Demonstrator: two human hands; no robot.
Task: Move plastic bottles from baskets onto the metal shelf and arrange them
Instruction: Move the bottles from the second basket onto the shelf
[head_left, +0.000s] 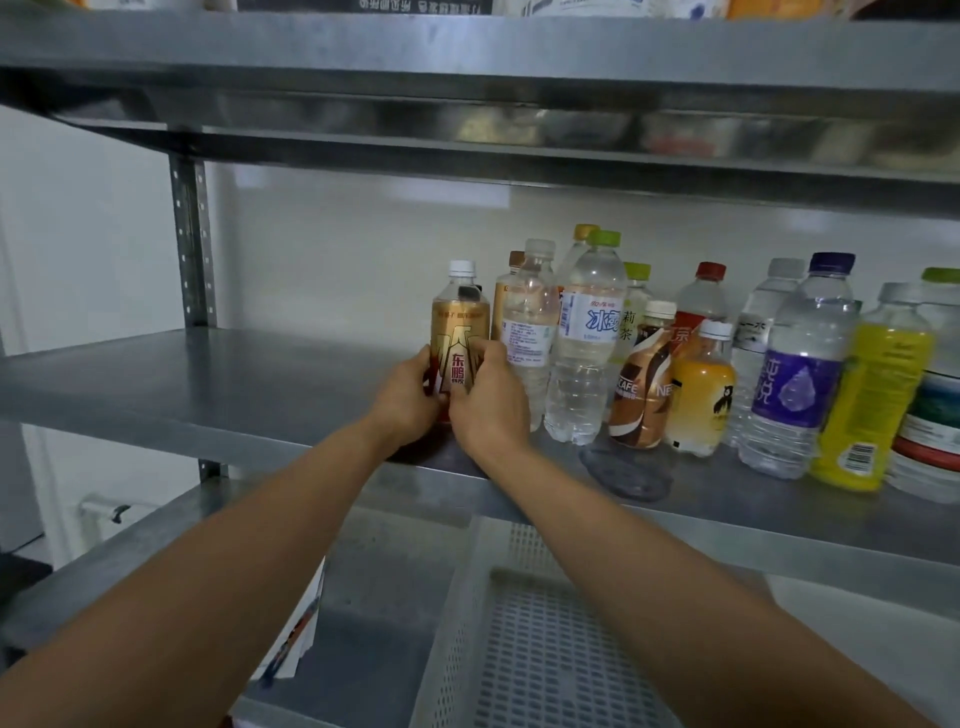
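Metal shelf (208, 379); left hand (410, 400), right hand (491, 400) grip gold bottle (460, 332)

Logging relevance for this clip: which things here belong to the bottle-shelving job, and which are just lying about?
Job: gold bottle, gripped by left hand and right hand; bottle row; shelf; basket.
Lying about: grey oval pad on the shelf; papers beside the basket.
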